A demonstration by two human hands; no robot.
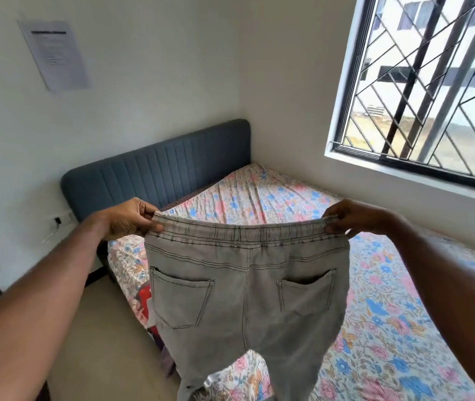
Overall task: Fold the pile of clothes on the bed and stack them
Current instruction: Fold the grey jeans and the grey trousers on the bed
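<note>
A pair of grey jeans [245,299] with an elastic waistband hangs spread out in the air above the bed [375,314], back pockets facing me. My left hand [132,218] pinches the left end of the waistband. My right hand [351,217] pinches the right end. The legs drop toward the bottom of the view. A bit of red and purple clothing [146,302] peeks out behind the jeans at the bed's left edge; most of it is hidden.
The bed has a floral sheet and a blue padded headboard [155,169] against the far wall. A barred window [427,91] is on the right wall. Beige floor [100,328] lies to the left of the bed. A paper sheet [55,53] hangs on the left wall.
</note>
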